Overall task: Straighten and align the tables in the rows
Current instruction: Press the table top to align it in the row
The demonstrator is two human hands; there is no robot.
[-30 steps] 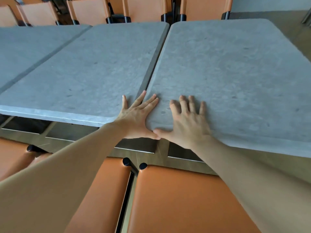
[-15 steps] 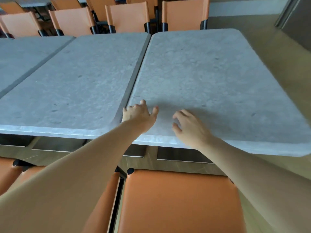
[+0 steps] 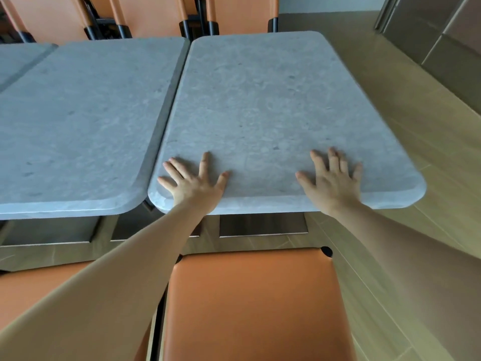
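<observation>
Both my hands lie flat on the end table (image 3: 273, 105), fingers spread and straight, holding nothing. My left hand (image 3: 194, 182) presses near the near-left corner, just beside the gap to the next table (image 3: 86, 121); my right hand (image 3: 331, 182) presses near the near-right corner. The two are well apart along the near edge.

The table stretches away from my hands, its long axis running forward toward the far chairs (image 3: 242, 14). Its near edge sits a little farther from me than the next table's, and the gap between the two, left of my left hand, looks wider near me than far off, so I judge it slightly skewed. What matters is that gap: my left hand is the nearer one to it, so the turn would pivot there while my right hand swings its corner. A chair seat (image 3: 255, 303) sits below my arms.
</observation>
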